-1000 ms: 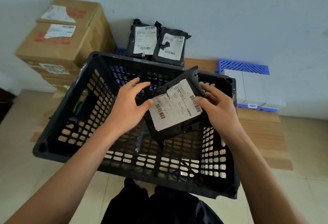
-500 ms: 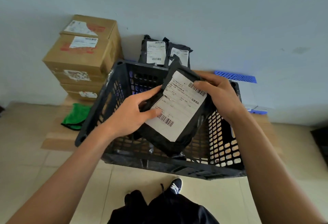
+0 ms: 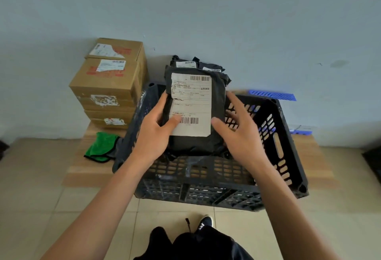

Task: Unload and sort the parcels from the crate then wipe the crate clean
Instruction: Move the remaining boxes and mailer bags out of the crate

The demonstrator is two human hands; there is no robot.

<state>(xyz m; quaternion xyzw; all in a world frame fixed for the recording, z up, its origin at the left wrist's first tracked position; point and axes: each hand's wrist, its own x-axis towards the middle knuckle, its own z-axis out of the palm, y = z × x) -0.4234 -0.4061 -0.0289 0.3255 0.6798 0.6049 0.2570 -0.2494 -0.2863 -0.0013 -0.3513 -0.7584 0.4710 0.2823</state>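
A black mailer parcel (image 3: 193, 146) with a white barcode label is held upright above the black slatted crate (image 3: 278, 136). My left hand (image 3: 152, 136) grips its left edge, thumb pressed on the label's lower left. To the parcel's right, my right hand (image 3: 241, 134) has straight, spread fingers and its thumb is near the label's lower right corner. Behind the parcel, two more black parcels (image 3: 185, 63) lean against the wall, mostly hidden. The crate's floor is largely covered by the parcel and my hands.
Stacked cardboard boxes (image 3: 107, 82) stand at the left against the wall. A green cloth (image 3: 101, 146) lies on the low wooden platform (image 3: 309, 156) left of the crate. A blue slatted tray (image 3: 272, 94) shows behind the crate's right side. My shoe (image 3: 204, 222) is on the tiled floor.
The parcel rose out of the crate and turned upright, label facing me. My right hand let go of its top edge and now sits open beside it; the view pulled back.
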